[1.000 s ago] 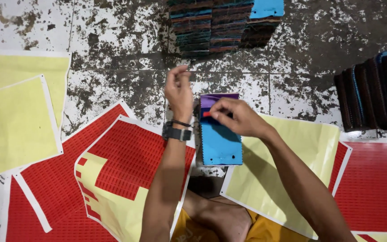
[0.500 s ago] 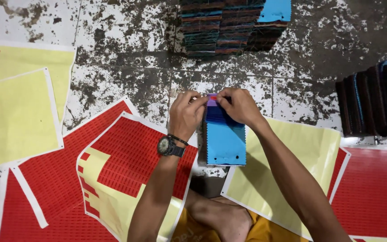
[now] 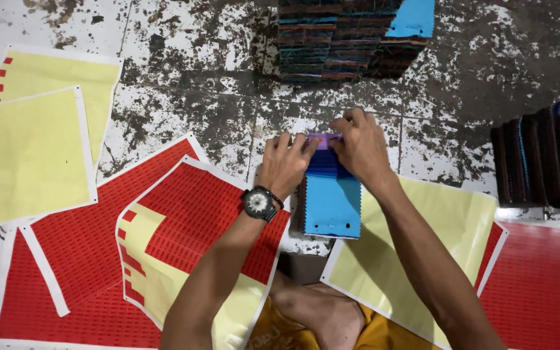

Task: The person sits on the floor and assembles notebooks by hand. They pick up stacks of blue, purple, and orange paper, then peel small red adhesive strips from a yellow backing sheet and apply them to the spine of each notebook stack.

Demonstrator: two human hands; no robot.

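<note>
A stack of fabric swatches (image 3: 332,204) with a blue top piece lies on the floor in front of me. Its far end shows a purple strip (image 3: 324,139). My left hand (image 3: 285,165), with a black wristwatch (image 3: 258,203) on the wrist, presses on the left of that far end. My right hand (image 3: 361,149) presses down on the right of it. Both hands pinch the purple strip against the stack.
A tall pile of swatch stacks (image 3: 351,35) stands ahead. A row of dark swatch stacks (image 3: 546,155) sits at the right. Red sticker sheets (image 3: 183,214) and yellow backing sheets (image 3: 27,155) cover the stained floor left and right. My knee (image 3: 319,317) is below.
My left hand came down from the air onto the stack's far end. Both hands now press together on the purple strip, where earlier only the right hand touched it.
</note>
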